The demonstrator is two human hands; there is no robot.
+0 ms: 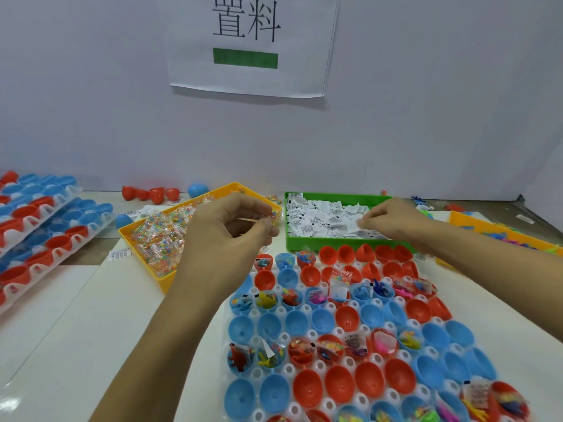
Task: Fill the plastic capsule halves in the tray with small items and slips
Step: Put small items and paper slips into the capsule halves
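A pale wall (426, 117) rose behind the white table (61, 330), with a paper sign (253, 44) stuck to it bearing two large black characters over a green bar. At the left edge of the table lay stacked trays (39, 226) of red and blue capsule halves. The main tray (362, 339) sat near the front, right of centre — a white grid of red and blue capsule halves (307, 388), some bare, others already carrying small toys, sweets and slips. Behind it stood a yellow bin (146, 254) of clear candy packets and, just beside that, a green bin (292, 242) heaped with white printed slips (323, 217). Another yellow bin (475, 223) showed at the far right. The left hand (225, 229) hovered over the near corner of the first yellow bin, fingers curled in, pinching a packet (272, 219) at the fingertips. The right hand (396, 219) reached into the green bin — its fingertips closed narrowly on a slip (364, 223) atop the heap.
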